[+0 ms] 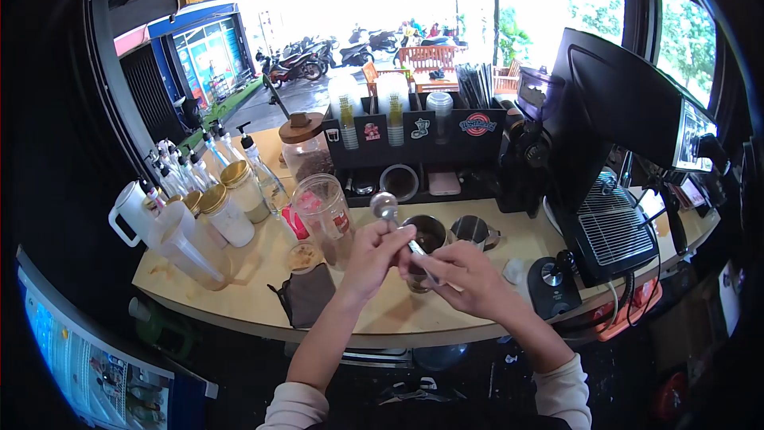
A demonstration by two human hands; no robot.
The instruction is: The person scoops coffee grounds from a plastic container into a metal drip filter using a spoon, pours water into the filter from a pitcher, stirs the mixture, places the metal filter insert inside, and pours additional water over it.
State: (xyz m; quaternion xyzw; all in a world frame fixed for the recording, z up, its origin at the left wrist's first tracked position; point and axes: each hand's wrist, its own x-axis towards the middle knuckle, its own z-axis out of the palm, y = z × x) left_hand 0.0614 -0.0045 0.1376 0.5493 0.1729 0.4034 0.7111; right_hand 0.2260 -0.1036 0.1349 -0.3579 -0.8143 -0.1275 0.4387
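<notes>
Near the middle of the counter, my left hand is closed on a metal spoon, whose round bowl points up and away. My right hand is closed round the lower end of the same utensil, a shiny handle between its fingers. Just beyond and partly behind both hands stands a metal cup with something dark inside. To its right is a metal pitcher. A tall clear plastic jar stands left of my left hand. The exact shape of the handle is hard to make out.
A dark cloth and a small lid lie at the left. Further left are gold-lidded jars, a plastic jug and pump bottles. An espresso machine and a scale stand right. A black organizer lines the back.
</notes>
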